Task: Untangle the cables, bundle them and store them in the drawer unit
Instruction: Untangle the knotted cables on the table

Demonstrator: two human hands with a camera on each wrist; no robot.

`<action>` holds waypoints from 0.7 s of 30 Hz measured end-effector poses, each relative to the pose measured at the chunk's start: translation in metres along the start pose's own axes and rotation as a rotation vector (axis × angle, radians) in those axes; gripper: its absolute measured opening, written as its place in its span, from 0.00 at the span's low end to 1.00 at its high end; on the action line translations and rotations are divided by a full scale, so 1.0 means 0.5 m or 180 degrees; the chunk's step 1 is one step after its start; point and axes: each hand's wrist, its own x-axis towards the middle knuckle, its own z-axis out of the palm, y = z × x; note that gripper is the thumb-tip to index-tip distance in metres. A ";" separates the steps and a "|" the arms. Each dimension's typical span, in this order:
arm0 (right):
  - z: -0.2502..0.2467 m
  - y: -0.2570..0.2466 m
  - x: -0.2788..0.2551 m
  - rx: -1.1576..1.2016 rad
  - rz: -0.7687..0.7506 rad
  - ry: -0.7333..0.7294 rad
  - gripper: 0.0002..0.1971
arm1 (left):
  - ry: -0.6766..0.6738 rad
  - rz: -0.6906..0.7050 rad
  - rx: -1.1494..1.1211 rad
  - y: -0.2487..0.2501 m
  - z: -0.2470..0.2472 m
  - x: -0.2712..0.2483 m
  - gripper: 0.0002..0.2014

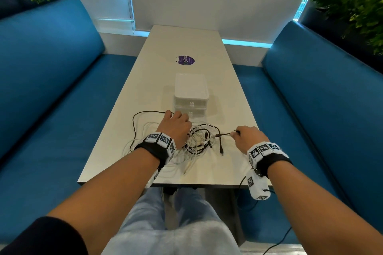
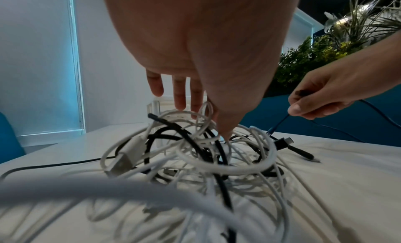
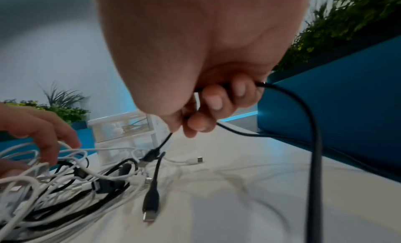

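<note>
Right hand [image 3: 201,92] pinched a black cable [image 3: 161,143]; left hand [image 3: 43,131] touched the cable tangle [image 3: 65,178], drawer unit [image 3: 123,135] beyond.

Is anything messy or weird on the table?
Yes. The white and black cables lie in one knotted heap on the table, in front of the drawer unit. The right hand pinches a black cable end; the left hand rests on the heap.

purple sticker [image 1: 184,60] on table [image 1: 234,97], reads "ClayG"
</note>
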 end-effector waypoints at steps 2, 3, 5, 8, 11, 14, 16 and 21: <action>0.002 0.006 0.000 -0.0244 0.0210 0.0102 0.16 | -0.0058 -0.0010 0.0042 0.004 -0.005 0.001 0.14; 0.005 0.007 0.000 -0.0348 0.0295 0.0151 0.16 | -0.0078 -0.0014 0.0052 0.007 -0.008 0.002 0.14; 0.011 0.011 -0.001 -0.0532 0.0437 0.0194 0.14 | -0.0095 -0.0001 0.0074 0.013 -0.009 0.001 0.15; 0.011 0.026 -0.002 -0.0704 0.0638 0.0198 0.10 | -0.0089 0.0048 0.0081 0.016 -0.005 -0.002 0.16; 0.010 0.048 0.003 -0.0506 0.0684 0.0162 0.12 | -0.0161 0.0064 0.0101 0.007 -0.006 -0.006 0.16; 0.012 0.058 0.002 -0.0378 0.0632 0.0115 0.14 | -0.0316 -0.0036 0.0229 -0.002 -0.011 -0.005 0.18; 0.010 0.063 -0.002 -0.0452 0.0695 0.0091 0.12 | -0.0405 -0.0105 0.0277 -0.005 -0.013 -0.004 0.18; 0.004 0.069 -0.016 -0.0653 0.0812 -0.0016 0.04 | -0.0450 -0.0069 0.0290 0.004 -0.021 0.000 0.17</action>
